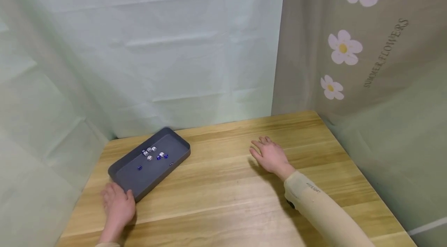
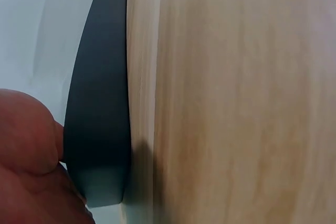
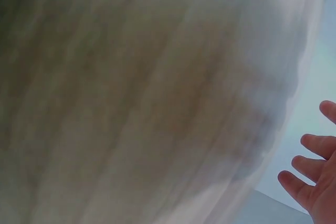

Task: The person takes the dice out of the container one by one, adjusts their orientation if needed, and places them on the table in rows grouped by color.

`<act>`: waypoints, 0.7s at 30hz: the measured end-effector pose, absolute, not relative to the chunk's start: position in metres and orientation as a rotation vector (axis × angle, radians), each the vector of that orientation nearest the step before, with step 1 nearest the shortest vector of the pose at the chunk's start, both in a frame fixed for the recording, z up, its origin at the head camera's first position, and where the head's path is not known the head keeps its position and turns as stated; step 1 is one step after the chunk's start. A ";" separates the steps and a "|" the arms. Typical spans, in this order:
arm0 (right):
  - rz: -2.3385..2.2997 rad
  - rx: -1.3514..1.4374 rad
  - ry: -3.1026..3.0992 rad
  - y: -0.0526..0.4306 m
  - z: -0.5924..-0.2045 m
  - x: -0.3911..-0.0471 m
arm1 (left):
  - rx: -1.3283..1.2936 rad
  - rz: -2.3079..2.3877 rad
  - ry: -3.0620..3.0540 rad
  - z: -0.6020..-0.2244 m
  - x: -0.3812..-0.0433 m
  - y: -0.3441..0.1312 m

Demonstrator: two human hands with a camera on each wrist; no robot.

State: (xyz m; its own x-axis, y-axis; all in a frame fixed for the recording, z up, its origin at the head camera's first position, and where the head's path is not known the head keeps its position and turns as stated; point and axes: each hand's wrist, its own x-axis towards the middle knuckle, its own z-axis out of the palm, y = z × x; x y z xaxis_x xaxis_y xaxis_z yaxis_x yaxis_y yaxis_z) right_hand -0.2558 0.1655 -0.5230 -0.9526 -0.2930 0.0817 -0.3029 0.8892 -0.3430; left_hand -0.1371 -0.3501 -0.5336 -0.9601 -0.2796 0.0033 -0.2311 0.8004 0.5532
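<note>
A dark grey rectangular tray lies at an angle on the left of the table, with several small white dice and blue dice scattered inside. At the tray's near short end is my left hand, its fingers and thumb right at the outer wall. The left wrist view shows the tray's side wall from outside, low over the wood, beside part of that hand. My right hand hovers over the right side of the table, fingers spread and holding nothing. Its spread fingers also show in the right wrist view.
The wooden table meets a pale cloth curtain at its back and left. To the right hangs a grey-green curtain printed with white flowers. Bare wood lies between the tray and my right hand.
</note>
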 end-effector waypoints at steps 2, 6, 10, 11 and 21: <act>0.558 0.477 -3.028 0.166 -0.523 -0.255 | 0.336 -0.858 -2.891 -0.534 -0.138 -0.348; 0.554 0.457 -3.029 0.169 -0.521 -0.256 | 0.198 -0.847 -2.879 -0.535 -0.141 -0.342; 0.544 0.451 -3.019 0.172 -0.520 -0.257 | 0.107 -0.867 -2.894 -0.538 -0.147 -0.336; 0.543 0.449 -3.020 0.172 -0.520 -0.257 | 0.085 -0.872 -2.895 -0.538 -0.149 -0.334; 0.530 0.425 -3.035 0.175 -0.516 -0.254 | -0.081 -0.913 -2.877 -0.550 -0.167 -0.308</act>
